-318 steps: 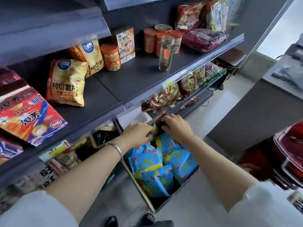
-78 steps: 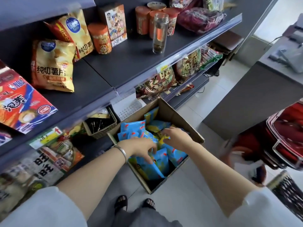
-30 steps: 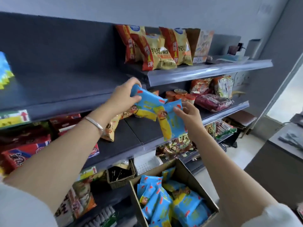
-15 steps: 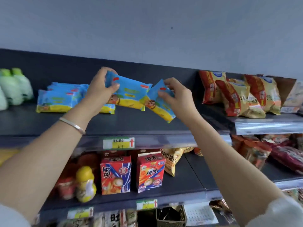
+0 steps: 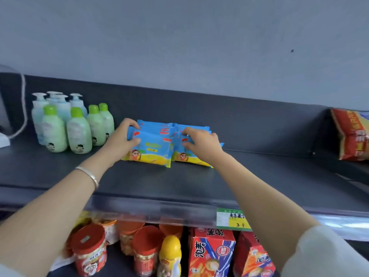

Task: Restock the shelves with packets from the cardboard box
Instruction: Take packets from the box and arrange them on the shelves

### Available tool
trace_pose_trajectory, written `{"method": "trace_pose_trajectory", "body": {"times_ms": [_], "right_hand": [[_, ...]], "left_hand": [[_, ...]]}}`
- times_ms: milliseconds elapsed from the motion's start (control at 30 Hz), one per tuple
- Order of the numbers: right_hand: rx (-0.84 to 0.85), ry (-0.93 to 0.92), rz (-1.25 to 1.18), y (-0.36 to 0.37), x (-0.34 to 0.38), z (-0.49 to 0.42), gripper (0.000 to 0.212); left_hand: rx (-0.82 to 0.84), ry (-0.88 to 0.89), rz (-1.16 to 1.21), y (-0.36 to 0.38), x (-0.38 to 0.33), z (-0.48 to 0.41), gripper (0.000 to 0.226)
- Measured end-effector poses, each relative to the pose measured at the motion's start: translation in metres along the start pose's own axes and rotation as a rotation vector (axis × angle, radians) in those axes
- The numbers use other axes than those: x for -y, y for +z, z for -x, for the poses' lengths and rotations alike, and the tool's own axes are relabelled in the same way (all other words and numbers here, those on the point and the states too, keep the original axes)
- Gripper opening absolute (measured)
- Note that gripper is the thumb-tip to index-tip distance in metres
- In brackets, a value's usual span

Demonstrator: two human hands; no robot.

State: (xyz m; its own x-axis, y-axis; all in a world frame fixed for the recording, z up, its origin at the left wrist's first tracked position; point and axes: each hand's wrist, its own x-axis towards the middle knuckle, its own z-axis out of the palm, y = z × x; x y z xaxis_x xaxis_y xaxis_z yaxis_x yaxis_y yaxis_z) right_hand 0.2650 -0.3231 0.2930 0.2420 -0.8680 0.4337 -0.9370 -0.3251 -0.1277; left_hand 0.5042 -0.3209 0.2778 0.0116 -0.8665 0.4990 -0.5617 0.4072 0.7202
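Note:
Two stacks of blue-and-yellow packets lie side by side on the dark top shelf [image 5: 179, 182]. My left hand [image 5: 122, 139] grips the left edge of the top packet of the left stack [image 5: 153, 147]. My right hand [image 5: 201, 143] presses down with curled fingers on the top packet of the right stack [image 5: 186, 156]. The cardboard box is out of view.
Several green and pale blue bottles [image 5: 67, 124] stand left of the packets. A red snack bag [image 5: 353, 134] leans at the far right. Below the shelf edge with its price tag [image 5: 232, 219] sit red-lidded jars [image 5: 87, 250], a yellow bottle [image 5: 169, 254] and red boxes [image 5: 211, 252].
Both hands have carried the two blue packets from mid-air down onto the stacks on the top shelf. The view has shifted left, bringing the bottles into sight.

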Motion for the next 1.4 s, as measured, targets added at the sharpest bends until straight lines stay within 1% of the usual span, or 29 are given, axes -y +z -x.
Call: {"method": "trace_pose_trajectory", "body": {"times_ms": [100,200,267,367,500,633,700,867,967,1233,1400], "right_hand": [[0.057,-0.025,0.156,0.012,0.001,-0.007,0.039],[0.089,-0.041,0.214,0.013,-0.001,-0.011,0.057],[0.072,-0.052,0.240,0.013,-0.001,-0.012,0.065],[0.032,-0.033,0.259,0.016,-0.002,-0.012,0.073],[0.034,-0.040,0.237,0.022,-0.007,-0.011,0.073],[0.028,-0.061,0.258,0.027,-0.009,-0.009,0.070],[-0.003,-0.063,0.271,0.029,-0.009,-0.008,0.069],[-0.038,-0.050,0.280,0.027,-0.009,-0.003,0.072],[-0.058,-0.041,0.274,0.022,-0.010,0.002,0.071],[-0.047,0.012,0.250,-0.002,-0.034,0.034,0.056],[-0.117,0.081,0.242,-0.026,-0.070,0.082,0.042]], "left_hand": [[0.115,0.017,-0.151,-0.007,0.015,-0.012,0.040],[0.214,0.040,-0.305,-0.006,0.023,-0.021,0.040],[0.234,0.084,-0.340,-0.002,0.023,-0.026,0.040],[0.214,0.151,-0.390,0.006,0.023,-0.034,0.043],[0.206,0.189,-0.601,0.011,0.026,-0.043,0.048],[0.214,0.239,-0.825,0.015,0.022,-0.036,0.067],[0.233,0.271,-0.864,0.019,0.021,-0.032,0.072],[0.225,0.316,-0.880,0.022,0.015,-0.030,0.072],[0.209,0.332,-0.833,0.027,0.009,-0.024,0.066],[0.209,0.505,-0.652,0.072,-0.040,-0.007,0.033],[0.237,0.613,-0.571,0.123,-0.090,0.013,0.025]]}}
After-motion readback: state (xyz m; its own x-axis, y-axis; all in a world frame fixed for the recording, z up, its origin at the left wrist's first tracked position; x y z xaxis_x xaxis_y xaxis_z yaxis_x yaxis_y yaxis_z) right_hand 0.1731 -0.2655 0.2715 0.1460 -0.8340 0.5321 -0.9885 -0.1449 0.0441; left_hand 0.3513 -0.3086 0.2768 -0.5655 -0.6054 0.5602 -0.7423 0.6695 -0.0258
